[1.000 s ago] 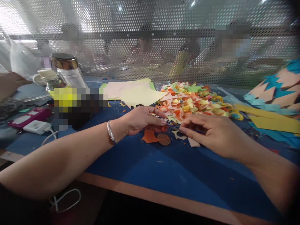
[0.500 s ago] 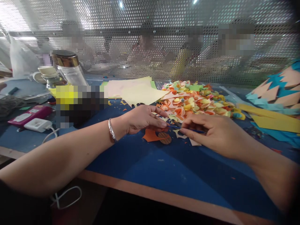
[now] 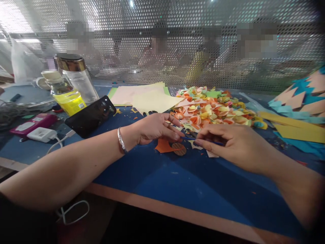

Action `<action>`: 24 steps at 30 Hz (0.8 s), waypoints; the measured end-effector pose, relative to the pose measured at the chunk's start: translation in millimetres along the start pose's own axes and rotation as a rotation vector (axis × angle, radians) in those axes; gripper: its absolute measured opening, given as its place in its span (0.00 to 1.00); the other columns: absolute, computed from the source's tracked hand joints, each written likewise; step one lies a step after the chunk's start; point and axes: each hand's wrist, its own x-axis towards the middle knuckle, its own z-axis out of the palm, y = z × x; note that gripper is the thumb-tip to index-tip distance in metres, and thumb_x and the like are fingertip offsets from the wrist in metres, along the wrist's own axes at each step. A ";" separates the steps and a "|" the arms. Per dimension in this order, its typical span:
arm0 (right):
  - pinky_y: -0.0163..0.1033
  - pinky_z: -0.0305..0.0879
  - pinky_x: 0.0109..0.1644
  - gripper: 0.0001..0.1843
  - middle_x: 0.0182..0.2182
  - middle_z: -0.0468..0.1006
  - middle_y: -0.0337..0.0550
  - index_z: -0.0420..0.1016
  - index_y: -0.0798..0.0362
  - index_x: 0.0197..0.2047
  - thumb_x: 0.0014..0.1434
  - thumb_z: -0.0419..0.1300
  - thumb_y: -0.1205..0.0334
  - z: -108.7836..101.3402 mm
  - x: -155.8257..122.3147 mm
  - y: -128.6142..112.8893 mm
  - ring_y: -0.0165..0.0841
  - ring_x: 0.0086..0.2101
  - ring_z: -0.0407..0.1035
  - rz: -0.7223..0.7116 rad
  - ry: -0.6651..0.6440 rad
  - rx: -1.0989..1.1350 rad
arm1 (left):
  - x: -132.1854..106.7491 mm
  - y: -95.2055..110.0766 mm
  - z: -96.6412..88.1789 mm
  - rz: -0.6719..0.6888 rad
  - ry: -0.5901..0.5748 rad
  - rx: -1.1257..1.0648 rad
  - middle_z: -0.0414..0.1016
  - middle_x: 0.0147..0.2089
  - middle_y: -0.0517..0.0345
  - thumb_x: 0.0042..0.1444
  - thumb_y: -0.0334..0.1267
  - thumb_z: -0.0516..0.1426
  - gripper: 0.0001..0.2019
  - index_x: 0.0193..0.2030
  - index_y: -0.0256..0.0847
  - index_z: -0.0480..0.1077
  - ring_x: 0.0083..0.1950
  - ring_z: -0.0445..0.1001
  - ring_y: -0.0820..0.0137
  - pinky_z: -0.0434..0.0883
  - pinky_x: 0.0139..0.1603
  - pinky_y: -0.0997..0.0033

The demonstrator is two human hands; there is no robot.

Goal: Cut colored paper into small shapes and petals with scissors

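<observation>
A thin blue stick-like thing [image 3: 189, 138] runs level between my two hands, low over the blue table. My right hand [image 3: 228, 144] pinches it between thumb and fingers. At its other end, my left hand [image 3: 162, 128], with a silver bangle on the wrist, has thumb and fingers closed; what sits in that pinch is too small to make out. Just below lie an orange paper scrap [image 3: 164, 146] and a round corrugated cardboard disc [image 3: 179, 149]. A pale scrap with cut-out curves [image 3: 195, 145] is under the right fingertips.
Behind my hands lie a heap of curled paper petals [image 3: 210, 110] and pale paper sheets [image 3: 142, 96]. A black phone [image 3: 88, 117] leans on a yellow-labelled bottle [image 3: 69, 100] at left, near a white charger [image 3: 42, 134]. Layered paper cone [image 3: 304, 96] stands right; perforated metal screen [image 3: 177, 71] behind.
Both hands stay nearly in place, with the blue stick-like thing still between them. The view has shifted very slightly.
</observation>
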 end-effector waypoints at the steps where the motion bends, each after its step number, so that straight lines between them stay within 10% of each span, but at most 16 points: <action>1: 0.37 0.64 0.26 0.18 0.21 0.78 0.39 0.78 0.49 0.34 0.65 0.60 0.45 -0.2 0.2 -0.3 0.31 0.22 0.71 -0.005 0.000 0.003 | 0.2 -0.1 0.0 0.006 -0.001 0.002 0.83 0.33 0.55 0.50 0.17 0.64 0.15 0.40 0.35 0.69 0.33 0.82 0.73 0.77 0.45 0.68; 24: 0.36 0.63 0.31 0.16 0.27 0.77 0.40 0.78 0.50 0.34 0.66 0.59 0.48 0.8 -0.9 4.6 0.30 0.26 0.68 -0.031 0.118 -0.076 | 2.6 -5.2 1.1 0.131 0.039 -0.027 0.81 0.38 0.53 0.49 0.14 0.63 0.20 0.45 0.36 0.68 0.35 0.84 0.69 0.78 0.46 0.64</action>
